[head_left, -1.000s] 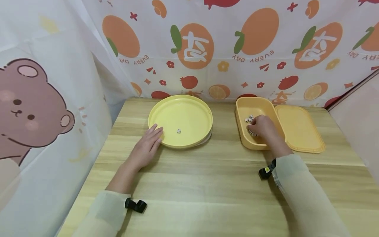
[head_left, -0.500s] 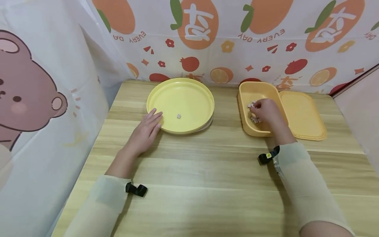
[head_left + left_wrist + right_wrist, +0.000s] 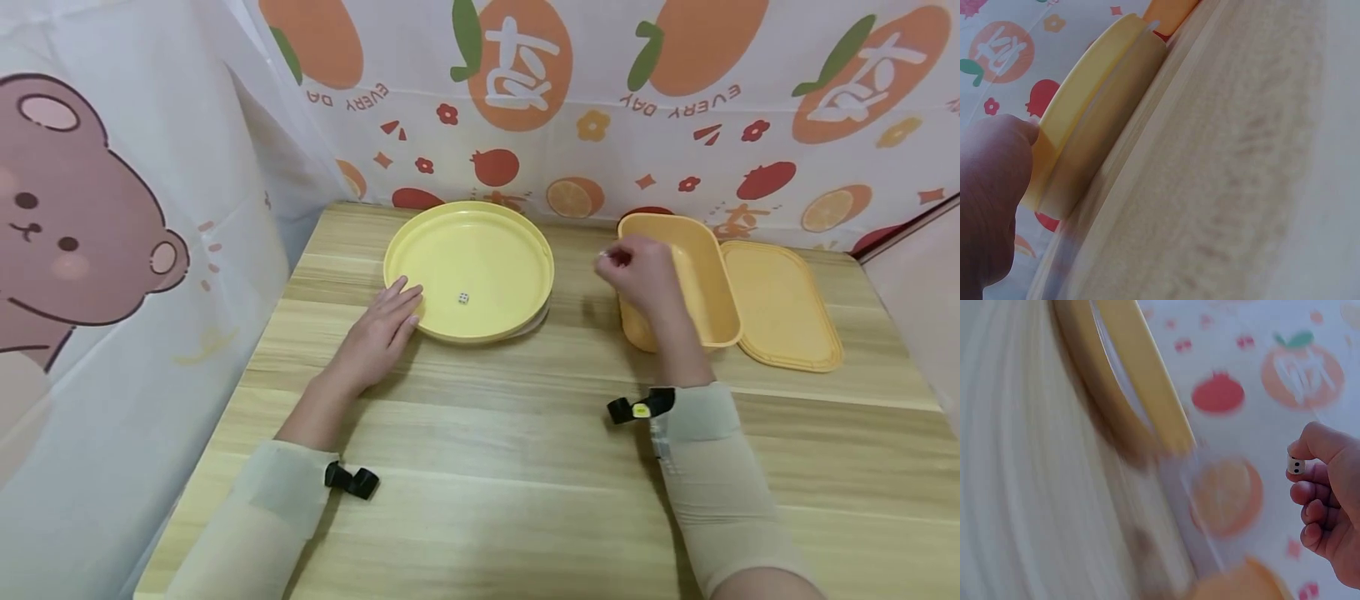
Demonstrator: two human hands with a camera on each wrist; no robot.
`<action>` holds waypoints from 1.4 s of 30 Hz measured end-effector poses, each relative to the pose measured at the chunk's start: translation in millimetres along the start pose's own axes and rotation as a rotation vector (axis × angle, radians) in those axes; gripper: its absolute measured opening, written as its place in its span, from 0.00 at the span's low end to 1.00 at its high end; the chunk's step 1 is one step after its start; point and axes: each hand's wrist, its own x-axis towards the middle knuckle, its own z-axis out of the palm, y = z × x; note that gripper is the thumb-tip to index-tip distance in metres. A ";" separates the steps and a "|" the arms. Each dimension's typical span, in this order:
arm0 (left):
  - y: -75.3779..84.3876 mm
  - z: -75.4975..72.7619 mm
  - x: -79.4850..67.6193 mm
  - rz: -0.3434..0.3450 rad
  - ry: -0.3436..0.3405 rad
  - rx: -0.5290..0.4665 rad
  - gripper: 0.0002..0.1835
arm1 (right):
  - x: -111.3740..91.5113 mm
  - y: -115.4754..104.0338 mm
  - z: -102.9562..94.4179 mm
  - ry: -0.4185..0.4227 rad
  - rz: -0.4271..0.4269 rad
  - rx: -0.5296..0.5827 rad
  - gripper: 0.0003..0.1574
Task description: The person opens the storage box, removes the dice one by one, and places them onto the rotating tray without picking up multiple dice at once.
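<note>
On a table (image 3: 487,450), a tray (image 3: 480,250) lies left of a box (image 3: 701,292). Fingers extended, the left hand (image 3: 375,333) touches the tray's near-left rim; farther off, the right hand (image 3: 647,271), above the box's left edge, pinches a die (image 3: 1296,465), the tray leftward of it, another die (image 3: 463,298) inside.

A screened-off corner, perhaps domestic

The sort of place is uncertain: a home or a small recording set would both fit. A wood-grain worktop (image 3: 495,450) is tucked into a corner. The rear curtain (image 3: 600,158) carries oranges, red fruits, flowers and inverted "EVERY DAY" lettering; the left curtain (image 3: 180,375), hanging in folds, shows a cartoon bear (image 3: 90,225). A plain pale panel (image 3: 915,279) borders the right side. The round yellow tray (image 3: 480,258) and orange box (image 3: 708,279) look like household plastic ware, while black wrist cameras (image 3: 363,483) suggest recording.
</note>
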 end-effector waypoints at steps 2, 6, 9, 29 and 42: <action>-0.3 0.0 0.8 0.005 0.003 -0.001 0.24 | 1.6 -16.2 16.3 -0.014 -0.065 0.028 0.12; 0.1 -0.4 0.7 -0.001 -0.003 0.000 0.24 | 3.1 -47.4 51.2 -0.134 -0.144 0.065 0.12; 0.3 -0.5 -0.4 -0.008 -0.008 0.007 0.24 | 3.4 -67.8 76.5 -0.262 -0.181 0.053 0.12; 1.5 -0.1 -1.2 -0.015 -0.015 0.012 0.25 | 14.7 -88.4 128.2 -0.602 -0.084 -0.088 0.10; 4.5 -0.3 -4.3 -0.032 -0.006 0.007 0.25 | 11.2 -90.2 126.9 -0.605 0.026 -0.064 0.13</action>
